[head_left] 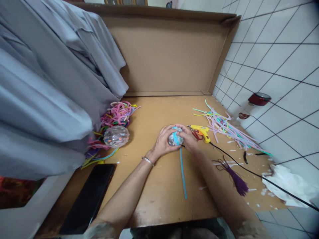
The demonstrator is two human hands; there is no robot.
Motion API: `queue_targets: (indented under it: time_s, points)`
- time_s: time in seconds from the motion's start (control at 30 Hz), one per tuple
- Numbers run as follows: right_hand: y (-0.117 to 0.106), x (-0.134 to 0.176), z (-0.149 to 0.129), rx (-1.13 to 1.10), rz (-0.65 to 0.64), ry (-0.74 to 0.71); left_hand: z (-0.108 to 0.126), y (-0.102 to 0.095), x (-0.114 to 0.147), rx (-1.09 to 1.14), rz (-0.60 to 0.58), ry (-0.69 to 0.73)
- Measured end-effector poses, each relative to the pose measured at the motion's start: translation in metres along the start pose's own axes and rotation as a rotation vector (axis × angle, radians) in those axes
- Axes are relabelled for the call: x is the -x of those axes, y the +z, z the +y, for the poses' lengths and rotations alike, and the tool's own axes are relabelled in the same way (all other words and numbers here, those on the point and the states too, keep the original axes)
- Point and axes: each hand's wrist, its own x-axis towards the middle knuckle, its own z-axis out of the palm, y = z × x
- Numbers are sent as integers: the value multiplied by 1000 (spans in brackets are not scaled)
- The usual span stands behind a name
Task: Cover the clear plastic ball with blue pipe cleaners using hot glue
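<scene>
Above the middle of the table, my left hand (163,142) is curled around the left side of a clear faceted ball (171,140). My right hand (189,138) grips the same ball from the right, its thumb pressed on a light-blue strip across the front. A blue pipe cleaner (183,176) trails from the ball straight toward the table's near edge. Close to my right fingers lies a yellow hot glue gun (201,130), its nozzle pointing left. The ball's far side is hidden by my fingers.
Left are a second clear ball (116,136), a heap of pink pipe cleaners (121,113) and a black phone (88,199). Right lie loose pipe cleaners (228,129), a purple bundle (235,177), the gun's black cord (245,171), white tissue (289,184) and a red-lidded jar (259,99).
</scene>
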Motion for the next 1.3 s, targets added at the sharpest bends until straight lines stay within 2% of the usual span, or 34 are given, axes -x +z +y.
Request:
queue_targets:
  time_s: [0.23,0.47,0.67,1.1,1.3]
  points:
    - [-1,-2,-2,-40,28,-12,-5,2,6,34,14,-23]
    - [-5,-4,-4,414,59,-301,-7,1,7,36,-10,-43]
    - [-5,0,-4,522,57,-328,-8,0,7,60,20,-39]
    - [-3,1,10,767,12,-455,-6,-5,9,-42,39,-8]
    - [-4,-1,13,740,107,-488,-7,-1,9,-57,32,24]
